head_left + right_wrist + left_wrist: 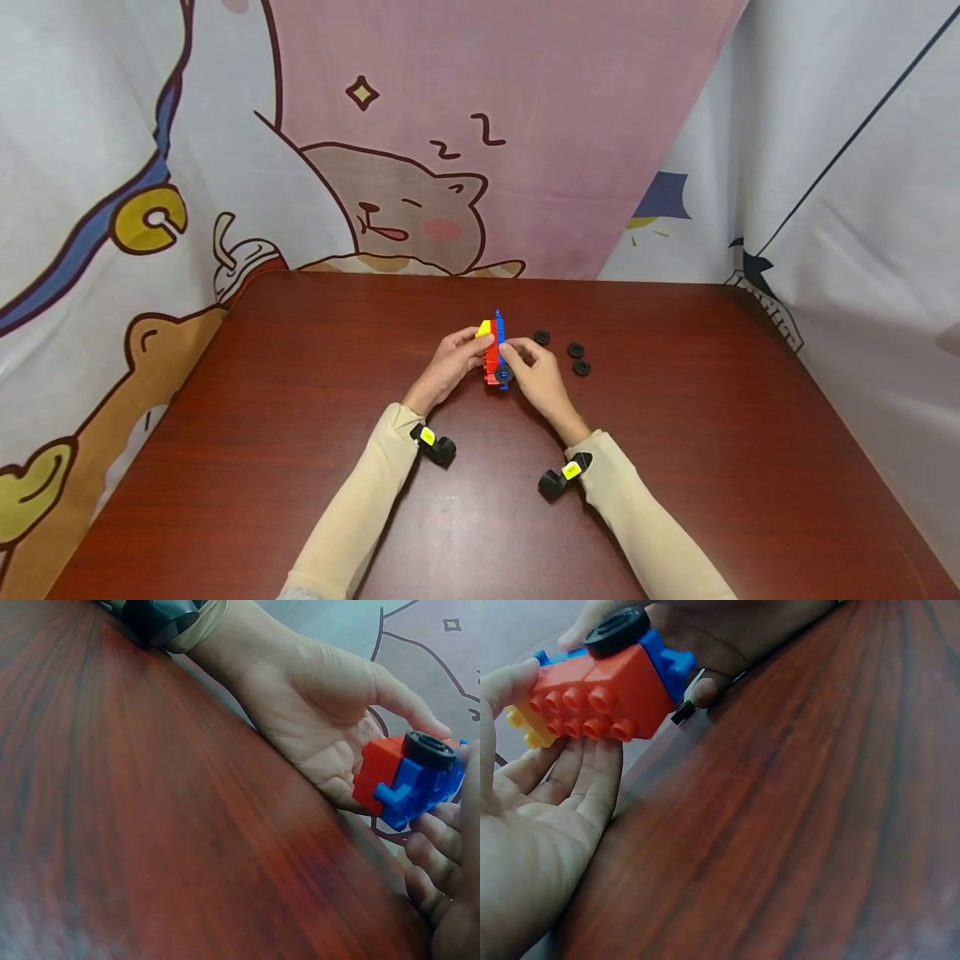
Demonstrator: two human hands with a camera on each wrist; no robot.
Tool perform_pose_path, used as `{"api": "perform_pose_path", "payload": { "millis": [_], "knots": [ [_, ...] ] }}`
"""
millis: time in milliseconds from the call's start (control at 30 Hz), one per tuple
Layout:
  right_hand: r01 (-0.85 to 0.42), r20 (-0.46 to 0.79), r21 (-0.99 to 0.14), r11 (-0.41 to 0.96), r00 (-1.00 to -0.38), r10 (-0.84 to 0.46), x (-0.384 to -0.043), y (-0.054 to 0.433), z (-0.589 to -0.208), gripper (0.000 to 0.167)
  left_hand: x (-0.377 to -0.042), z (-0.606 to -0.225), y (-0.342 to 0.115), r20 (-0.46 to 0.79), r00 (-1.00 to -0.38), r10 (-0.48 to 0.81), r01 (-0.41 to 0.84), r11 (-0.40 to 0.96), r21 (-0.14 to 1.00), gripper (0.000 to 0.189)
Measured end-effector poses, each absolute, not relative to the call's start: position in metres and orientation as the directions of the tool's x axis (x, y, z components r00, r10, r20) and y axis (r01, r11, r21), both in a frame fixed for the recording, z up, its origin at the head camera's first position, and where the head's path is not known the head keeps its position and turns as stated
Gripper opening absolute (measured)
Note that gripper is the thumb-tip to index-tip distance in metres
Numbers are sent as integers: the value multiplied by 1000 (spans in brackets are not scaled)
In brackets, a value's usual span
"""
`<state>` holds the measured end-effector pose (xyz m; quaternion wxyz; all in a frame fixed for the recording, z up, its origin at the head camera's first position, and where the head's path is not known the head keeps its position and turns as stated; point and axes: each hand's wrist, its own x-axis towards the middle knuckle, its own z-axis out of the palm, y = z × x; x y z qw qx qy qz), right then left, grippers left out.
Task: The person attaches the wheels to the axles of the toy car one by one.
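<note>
Both hands hold a toy block car point(491, 354) above the table. Red studded blocks point(607, 690) and a yellow block point(531, 724) sit on its blue base point(424, 787), and one black wheel point(430, 750) is on the base's side. My left hand point(450, 368) grips the blocks, thumb on one side and fingers on the other. From the right, my right hand point(542, 379) pinches the blue base just beyond the wheel. The car is tipped on its side, studs facing left in the head view.
Three loose black wheels point(576, 350) lie on the brown table point(675, 433) just right of my right hand. A printed cloth point(562, 125) with cartoon animals hangs behind the table's far edge. Each wrist wears a black camera point(442, 452).
</note>
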<state>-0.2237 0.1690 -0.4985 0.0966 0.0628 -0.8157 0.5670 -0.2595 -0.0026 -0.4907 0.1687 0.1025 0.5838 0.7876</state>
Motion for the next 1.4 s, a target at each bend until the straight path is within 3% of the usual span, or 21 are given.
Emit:
{"api": "perform_pose_path", "payload": {
  "millis": [167,267,367,533,733,1000,1400],
  "knots": [
    [-254,304,-916,311,-944,125,-227,172,-501,27,-260,-491,-3,-44,-924,381,-146,-243,959,32],
    [-274,391,-872,406,-889,239,-232,176,-502,19,-260,-491,-3,-46,-923,383,-146,-238,960,30],
    [-226,432,-813,536,-852,296,-236,182,-503,27,-261,-492,-2,-40,-919,392,-145,-241,960,31],
    [-125,419,-729,673,-859,294,-238,192,-505,44,-261,-494,1,-43,-916,399,-150,-242,959,30],
    [-28,353,-615,788,-903,244,-243,198,-505,48,-261,-495,3,-43,-917,396,-146,-234,961,27],
    [-64,317,-629,775,-931,180,-243,195,-505,33,-262,-494,-1,-41,-917,396,-141,-228,963,30],
    [-200,415,-710,675,-893,171,-246,189,-506,30,-260,-492,-4,-39,-921,388,-142,-241,960,32]
  ]
}}
